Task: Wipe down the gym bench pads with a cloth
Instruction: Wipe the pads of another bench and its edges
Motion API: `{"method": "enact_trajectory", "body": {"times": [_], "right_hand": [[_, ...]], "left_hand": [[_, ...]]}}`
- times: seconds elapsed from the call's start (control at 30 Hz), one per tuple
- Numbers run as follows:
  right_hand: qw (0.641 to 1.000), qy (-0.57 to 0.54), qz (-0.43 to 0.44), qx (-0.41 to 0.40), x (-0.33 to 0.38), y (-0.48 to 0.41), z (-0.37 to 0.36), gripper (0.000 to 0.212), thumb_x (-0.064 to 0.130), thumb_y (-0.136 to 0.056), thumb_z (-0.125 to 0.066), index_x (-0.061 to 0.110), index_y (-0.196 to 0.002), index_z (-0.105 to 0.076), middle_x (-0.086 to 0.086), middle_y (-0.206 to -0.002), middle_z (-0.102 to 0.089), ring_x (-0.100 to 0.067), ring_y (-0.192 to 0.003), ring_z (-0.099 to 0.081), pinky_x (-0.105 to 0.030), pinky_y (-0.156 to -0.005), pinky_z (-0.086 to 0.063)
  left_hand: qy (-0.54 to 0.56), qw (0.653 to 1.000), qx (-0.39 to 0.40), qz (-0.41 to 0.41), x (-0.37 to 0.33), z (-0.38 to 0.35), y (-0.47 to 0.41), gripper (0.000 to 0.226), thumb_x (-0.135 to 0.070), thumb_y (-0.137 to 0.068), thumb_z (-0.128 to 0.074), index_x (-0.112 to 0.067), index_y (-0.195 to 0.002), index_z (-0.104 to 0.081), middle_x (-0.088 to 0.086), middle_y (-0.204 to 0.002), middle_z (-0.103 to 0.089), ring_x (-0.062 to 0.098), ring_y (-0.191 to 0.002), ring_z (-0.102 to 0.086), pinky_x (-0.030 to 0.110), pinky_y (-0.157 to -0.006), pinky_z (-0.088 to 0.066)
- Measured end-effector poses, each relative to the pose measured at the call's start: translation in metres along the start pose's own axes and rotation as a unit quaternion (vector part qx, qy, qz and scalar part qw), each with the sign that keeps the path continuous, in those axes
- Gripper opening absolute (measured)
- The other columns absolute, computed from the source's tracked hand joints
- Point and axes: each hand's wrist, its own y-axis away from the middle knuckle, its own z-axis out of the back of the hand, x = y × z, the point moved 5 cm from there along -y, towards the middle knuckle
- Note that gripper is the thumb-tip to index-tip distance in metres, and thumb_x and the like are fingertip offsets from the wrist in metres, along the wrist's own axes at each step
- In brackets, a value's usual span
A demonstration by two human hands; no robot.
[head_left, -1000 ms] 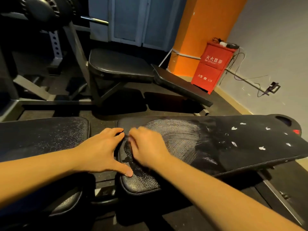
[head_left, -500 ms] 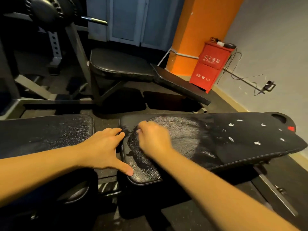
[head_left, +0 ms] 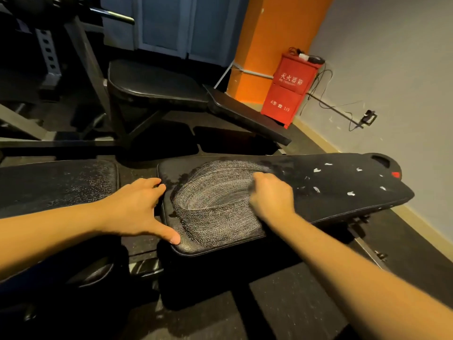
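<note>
A long black back pad (head_left: 343, 200) lies across the middle, and a black seat pad (head_left: 56, 182) sits to its left across a gap. My right hand (head_left: 272, 197) is curled into a fist on the back pad; the cloth it grips is almost wholly hidden under the fingers. A broad oval of whitish wet streaks (head_left: 215, 200) covers the pad left of that hand. Small white flecks (head_left: 316, 190) dot the dry part to the right. My left hand (head_left: 137, 207) rests open at the pad's left end, thumb on its front corner.
A second black bench (head_left: 157, 84) stands behind, with a dark metal rack (head_left: 81, 57) to its left. A red fire-extinguisher box (head_left: 291, 89) sits against an orange pillar (head_left: 274, 33). A cable (head_left: 338, 109) runs along the grey wall on the right. Dark rubber flooring lies below.
My right hand has slid rightward along the back pad from its left end, leaving a wider streaked patch. The left hand has stayed at the pad's left end.
</note>
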Motion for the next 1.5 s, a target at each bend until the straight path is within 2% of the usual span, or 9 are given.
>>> {"method": "enact_trajectory", "body": {"times": [0.17, 0.43, 0.6, 0.73, 0.87, 1.03, 1.17, 1.33, 1.5], "right_hand": [[0.958, -0.12, 0.262, -0.01, 0.098, 0.078, 0.014, 0.023, 0.033, -0.101, -0.043, 0.021, -0.107, -0.062, -0.001, -0.098, -0.064, -0.024, -0.074, -0.063, -0.031, -0.06, -0.048], [0.994, 0.069, -0.076, 0.032, -0.123, 0.02, 0.013, 0.015, 0.029, -0.096, -0.053, 0.018, -0.101, -0.063, -0.01, -0.107, -0.071, -0.036, -0.099, -0.066, -0.041, -0.082, -0.055], [0.991, -0.058, 0.095, 0.068, -0.049, 0.048, 0.002, 0.012, 0.032, -0.099, -0.054, 0.024, -0.096, -0.063, 0.001, -0.1, -0.071, -0.027, -0.094, -0.065, -0.04, -0.078, -0.053], [0.999, -0.025, -0.016, 0.043, -0.095, 0.018, 0.008, 0.01, 0.026, -0.099, -0.055, 0.021, -0.1, -0.063, -0.006, -0.104, -0.068, -0.034, -0.1, -0.064, -0.039, -0.077, -0.046], [0.986, -0.033, 0.124, 0.103, -0.055, 0.047, 0.0, 0.008, 0.027, -0.098, -0.055, 0.023, -0.098, -0.062, -0.001, -0.103, -0.068, -0.027, -0.095, -0.062, -0.038, -0.076, -0.049], [0.997, 0.029, 0.005, 0.072, -0.102, 0.021, 0.01, 0.014, 0.025, -0.1, -0.053, 0.017, -0.105, -0.063, -0.009, -0.109, -0.068, -0.034, -0.101, -0.063, -0.042, -0.085, -0.052], [0.988, -0.017, 0.118, 0.102, -0.067, 0.044, -0.001, 0.008, 0.028, -0.099, -0.054, 0.023, -0.098, -0.059, -0.002, -0.103, -0.066, -0.028, -0.096, -0.061, -0.04, -0.076, -0.049], [0.995, 0.076, -0.024, 0.063, -0.103, 0.025, 0.009, 0.014, 0.018, -0.093, -0.056, 0.013, -0.105, -0.058, -0.01, -0.104, -0.064, -0.037, -0.098, -0.064, -0.041, -0.077, -0.052], [0.979, -0.042, 0.183, 0.083, -0.004, 0.07, 0.001, 0.013, 0.027, -0.099, -0.054, 0.019, -0.107, -0.058, -0.004, -0.104, -0.063, -0.029, -0.089, -0.064, -0.041, -0.074, -0.054]], "left_hand": [[-0.003, 1.0, -0.02, -0.002, -0.006, 0.002, 0.004, 0.162, -0.108, -0.035, -0.044, -0.007, -0.161, -0.026, 0.006, -0.168, -0.022, 0.023, -0.152, -0.022, 0.034, -0.122, -0.023], [0.038, 0.999, -0.019, -0.005, 0.003, -0.007, 0.006, 0.166, -0.112, -0.035, -0.045, -0.011, -0.164, -0.015, 0.002, -0.172, -0.01, 0.02, -0.157, -0.012, 0.036, -0.126, -0.019], [0.024, 1.0, -0.019, 0.0, -0.001, -0.003, 0.001, 0.166, -0.11, -0.032, -0.043, -0.01, -0.162, -0.022, 0.0, -0.169, -0.018, 0.02, -0.154, -0.019, 0.035, -0.123, -0.023], [0.029, 0.999, -0.016, 0.004, 0.001, -0.005, 0.002, 0.168, -0.112, -0.032, -0.044, -0.013, -0.164, -0.013, 0.001, -0.172, -0.009, 0.02, -0.157, -0.012, 0.039, -0.127, -0.02], [0.038, 0.999, -0.016, 0.005, 0.005, -0.009, 0.001, 0.168, -0.112, -0.033, -0.045, -0.013, -0.164, -0.012, 0.0, -0.172, -0.008, 0.019, -0.157, -0.009, 0.039, -0.127, -0.019], [0.044, 0.999, -0.018, 0.006, 0.003, -0.006, 0.0, 0.168, -0.111, -0.032, -0.048, -0.014, -0.164, -0.012, 0.001, -0.172, -0.007, 0.019, -0.157, -0.009, 0.037, -0.127, -0.018], [0.055, 0.998, -0.012, 0.01, 0.003, -0.008, 0.003, 0.168, -0.111, -0.032, -0.047, -0.014, -0.165, -0.01, 0.0, -0.172, -0.006, 0.019, -0.158, -0.007, 0.038, -0.127, -0.017], [0.046, 0.999, -0.015, 0.008, 0.001, -0.006, 0.003, 0.167, -0.111, -0.033, -0.046, -0.013, -0.164, -0.012, 0.001, -0.172, -0.007, 0.021, -0.158, -0.009, 0.039, -0.127, -0.018], [0.059, 0.998, -0.018, 0.005, 0.002, -0.008, 0.004, 0.166, -0.11, -0.034, -0.049, -0.014, -0.164, -0.011, 0.001, -0.172, -0.006, 0.019, -0.158, -0.007, 0.038, -0.127, -0.017]]}}
